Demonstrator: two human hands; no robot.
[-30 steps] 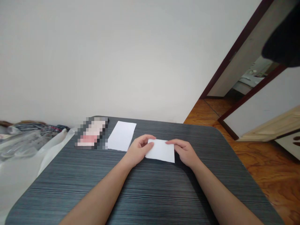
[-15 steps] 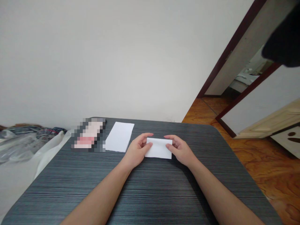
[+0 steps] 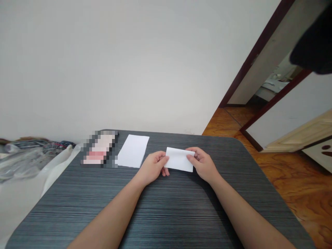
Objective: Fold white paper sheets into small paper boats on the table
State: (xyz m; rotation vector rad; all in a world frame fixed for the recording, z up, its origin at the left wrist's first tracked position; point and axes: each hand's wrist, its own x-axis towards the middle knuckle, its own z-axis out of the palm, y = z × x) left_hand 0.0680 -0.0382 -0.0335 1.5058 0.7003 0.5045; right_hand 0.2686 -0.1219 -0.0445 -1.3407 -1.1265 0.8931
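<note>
A small folded white paper [image 3: 178,159] is held just above the dark striped table [image 3: 166,211], near its far middle. My left hand [image 3: 153,167] pinches the paper's left edge with thumb and fingers. On the right edge, my right hand [image 3: 203,164] grips it the same way. Both forearms reach in from the bottom of the view.
A second white sheet [image 3: 133,151] lies flat to the left of my hands, beside a blurred pinkish rectangular object [image 3: 100,148]. Clear plastic and patterned cloth [image 3: 28,155] lie off the table's left side. A white wall stands behind, an open doorway [image 3: 275,83] and wooden floor at right.
The paper has been raised slightly off the table and tilted toward me; both hands shifted a little right and now pinch its side edges.
</note>
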